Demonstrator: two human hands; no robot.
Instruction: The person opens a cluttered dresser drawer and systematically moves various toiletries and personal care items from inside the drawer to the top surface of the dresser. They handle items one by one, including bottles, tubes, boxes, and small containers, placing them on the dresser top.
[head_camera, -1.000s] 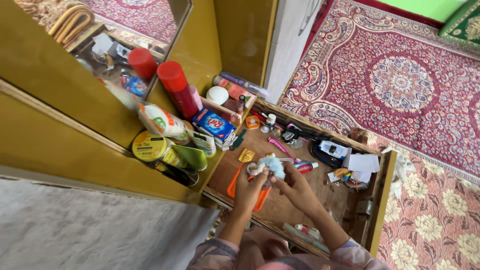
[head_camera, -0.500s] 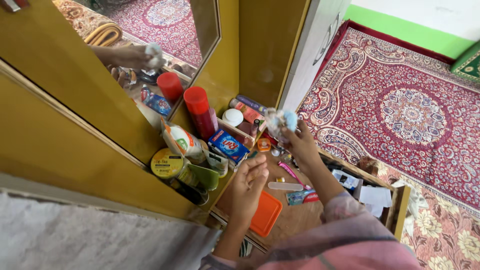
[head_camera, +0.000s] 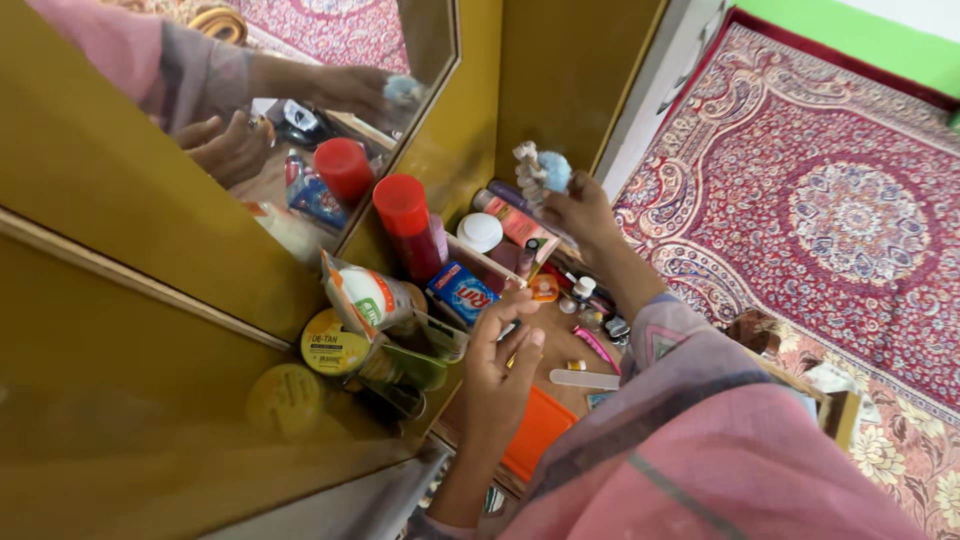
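My right hand (head_camera: 580, 213) is raised toward the back of the cabinet shelf and grips a small fluffy blue and white cloth wad (head_camera: 540, 172). It hovers above a small tray of cosmetic tubes (head_camera: 508, 217) and a white jar (head_camera: 480, 232). My left hand (head_camera: 497, 372) hangs lower with fingers apart and holds nothing, just above an orange lid (head_camera: 535, 432) on the wooden shelf (head_camera: 565, 345). A red spray can (head_camera: 410, 225) stands to the left of the right hand, next to the mirror (head_camera: 300, 120).
A blue soap box (head_camera: 463, 292), a white pouch (head_camera: 365, 292), a yellow round tin (head_camera: 330, 343), a nail file (head_camera: 583, 379) and a pink tool (head_camera: 598, 347) crowd the shelf. The yellow cabinet wall stands behind. A red patterned carpet (head_camera: 830, 190) covers the floor on the right.
My right hand has lifted the fluffy wad off the shelf and carried it up and back toward the cabinet corner. My left hand let go of it and stayed low over the orange lid.
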